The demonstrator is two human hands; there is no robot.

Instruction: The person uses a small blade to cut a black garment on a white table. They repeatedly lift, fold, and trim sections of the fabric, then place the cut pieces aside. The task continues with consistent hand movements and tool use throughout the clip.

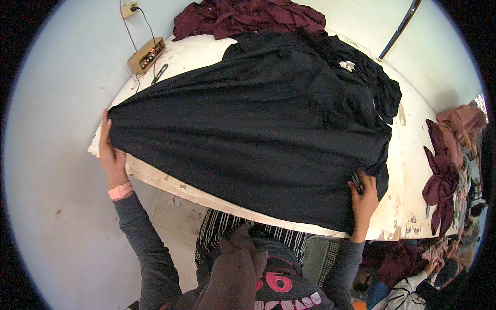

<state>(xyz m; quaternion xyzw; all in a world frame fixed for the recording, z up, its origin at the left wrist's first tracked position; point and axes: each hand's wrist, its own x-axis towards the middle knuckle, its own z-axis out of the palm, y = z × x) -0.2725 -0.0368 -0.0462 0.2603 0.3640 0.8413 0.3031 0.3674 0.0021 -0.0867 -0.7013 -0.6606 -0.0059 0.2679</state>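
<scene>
White, with worn brown patches, the table (386,219) stretches beneath everything close to the hands. Black cloth (258,129) covers most of its top, spread fairly flat toward the front edge, with folds converging at its narrow left end and a rumpled mass at the far right. Beyond it lies a maroon cloth heap (248,19), and well to the right sits a knotted maroon bundle (442,183). A brown box (146,57) with controls stands by the wall at the far left. The left hand (112,152) touches the black cloth's left end; whether its fingers pinch the fabric, I cannot tell. The right hand (367,200) rests at the cloth's near right part, fingers curled around a small dark tool (357,183). A pink wristband (120,190) circles the left wrist.
</scene>
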